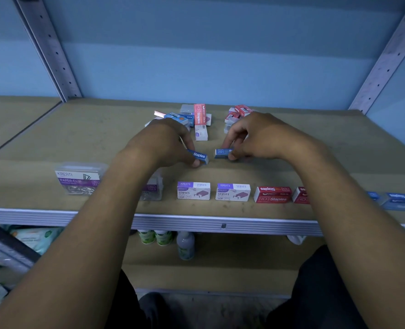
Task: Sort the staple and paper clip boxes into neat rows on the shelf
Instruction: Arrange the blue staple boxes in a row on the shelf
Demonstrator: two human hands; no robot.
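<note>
My left hand (167,143) pinches a small blue staples box (200,156) just above the shelf board (54,143). My right hand (256,136) grips a second blue staples box (222,153) beside it. Along the front edge runs a row: a clear paper clip box (78,179), a second clear box (152,189) partly behind my left arm, two white-purple staples boxes (193,191) (232,192), two red staples boxes (273,194) (301,195) and blue boxes (401,200) at the far right. A loose pile of mixed boxes (200,119) lies behind my hands.
Perforated metal uprights (47,48) (386,58) flank the shelf against a blue wall. The metal shelf lip (220,224) runs along the front. On the lower shelf stand small bottles (184,244) and packets (35,237).
</note>
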